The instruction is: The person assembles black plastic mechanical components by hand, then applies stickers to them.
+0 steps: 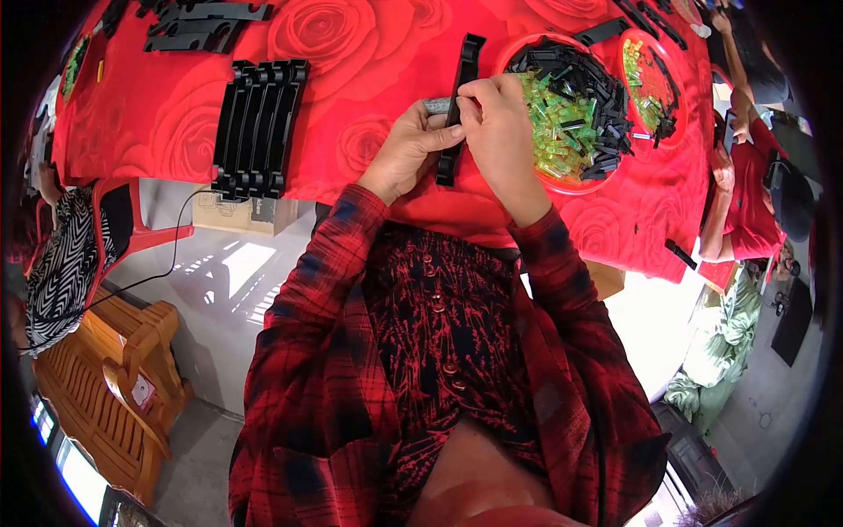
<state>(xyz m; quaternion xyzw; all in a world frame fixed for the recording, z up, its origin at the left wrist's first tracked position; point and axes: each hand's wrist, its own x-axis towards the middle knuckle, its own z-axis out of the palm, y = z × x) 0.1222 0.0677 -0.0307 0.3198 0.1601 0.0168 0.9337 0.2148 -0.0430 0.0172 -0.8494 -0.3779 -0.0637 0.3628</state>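
Observation:
A long black plastic strip [466, 70] with a curved end is held upright over the table's near edge. My left hand [410, 154] is closed on it, the thumb lying across its middle. A small greyish piece [436, 106] shows at the left fingertips; its kind is unclear. My right hand [500, 123] meets the strip from the right, finger and thumb pinched against it, hiding whatever is between them. Just right of that hand is a round red tray [575, 186] of small yellow-green clear pieces [562, 123] and black pieces [606, 132].
Several similar black strips [259, 127] lie side by side at the table's left edge, and more strips [198, 31] lie farther back. A smaller red tray [672, 136] holds mixed pieces. A loose black piece [680, 255] lies near the right corner. Other people sit at both sides.

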